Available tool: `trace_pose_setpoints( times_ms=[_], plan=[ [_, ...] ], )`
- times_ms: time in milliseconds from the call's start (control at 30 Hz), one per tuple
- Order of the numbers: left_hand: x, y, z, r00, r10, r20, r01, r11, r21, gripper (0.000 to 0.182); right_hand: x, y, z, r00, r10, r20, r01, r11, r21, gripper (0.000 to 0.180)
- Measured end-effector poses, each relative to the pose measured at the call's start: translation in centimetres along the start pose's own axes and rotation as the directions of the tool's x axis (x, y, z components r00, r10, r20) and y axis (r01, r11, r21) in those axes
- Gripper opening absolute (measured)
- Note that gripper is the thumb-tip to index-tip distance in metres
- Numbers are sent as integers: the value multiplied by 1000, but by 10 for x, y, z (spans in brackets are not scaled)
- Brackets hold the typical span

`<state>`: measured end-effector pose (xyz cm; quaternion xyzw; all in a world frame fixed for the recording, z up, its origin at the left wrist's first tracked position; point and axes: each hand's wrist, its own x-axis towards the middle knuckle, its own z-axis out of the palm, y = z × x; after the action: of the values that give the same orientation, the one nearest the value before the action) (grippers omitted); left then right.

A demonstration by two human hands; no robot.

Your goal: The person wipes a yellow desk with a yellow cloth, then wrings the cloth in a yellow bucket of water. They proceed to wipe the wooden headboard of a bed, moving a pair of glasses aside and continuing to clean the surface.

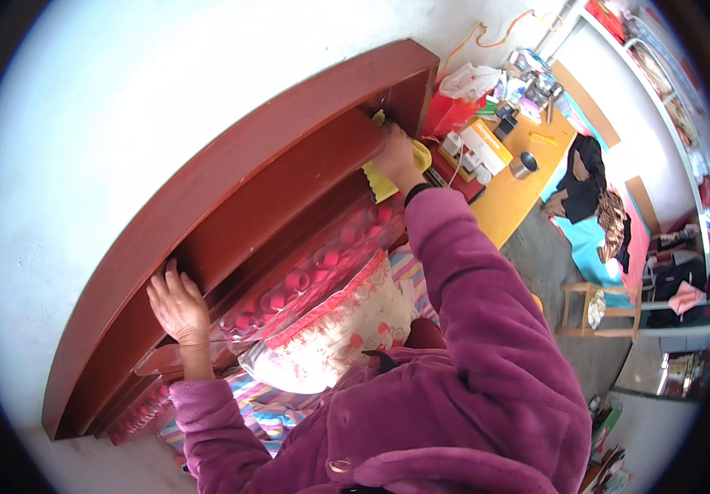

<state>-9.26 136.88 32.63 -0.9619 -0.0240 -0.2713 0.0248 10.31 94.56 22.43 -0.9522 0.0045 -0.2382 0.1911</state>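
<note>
Before me stands a red-brown wooden headboard [324, 108] with a long recessed shelf [305, 179]. My right hand [393, 155] is at the far right end of this shelf, closed on a yellow cloth [381, 184] with a scalloped edge. Part of the cloth hangs below the hand, and part sticks out past the fingers. Toward the left, my left hand [180, 304] rests on the headboard's shelf area, its fingers slightly apart and holding nothing. Below lies a floral pillow [345, 318], against the padded red lower part [305, 275] of the headboard.
A yellow desk [503, 207] at the right carries a power strip [469, 159], an orange-and-white box [485, 141], a metal cup [524, 165] and a red bag [447, 112]. Clothes [583, 179] lie beyond it, near a wooden stool [598, 312]. Striped bedding [277, 417] is below me.
</note>
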Motion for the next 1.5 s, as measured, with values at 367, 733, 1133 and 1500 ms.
trace_pose_setpoints(
  times_ms=[367, 733, 1133, 1500],
  plan=[
    [-7, -21, 3, 997, 78, 17, -79, 997, 23, 34, -7, 2, -28, 686, -491, 537, 470, 863, 188, 24],
    [-10, -28, 4, 998, 50, 39, -50, 999, 6, 35, -25, 6, -48, 820, -566, 92, 449, 734, 510, 24],
    [-5, -21, -2, 999, 38, 34, -38, 999, -1, 33, -21, 43, -59, 812, 242, 531, -498, -185, 847, 16],
    [-3, -19, 3, 998, 66, -13, -66, 998, 2, 32, -87, 75, -99, 823, 35, 567, -346, -761, 549, 36]
  ],
)
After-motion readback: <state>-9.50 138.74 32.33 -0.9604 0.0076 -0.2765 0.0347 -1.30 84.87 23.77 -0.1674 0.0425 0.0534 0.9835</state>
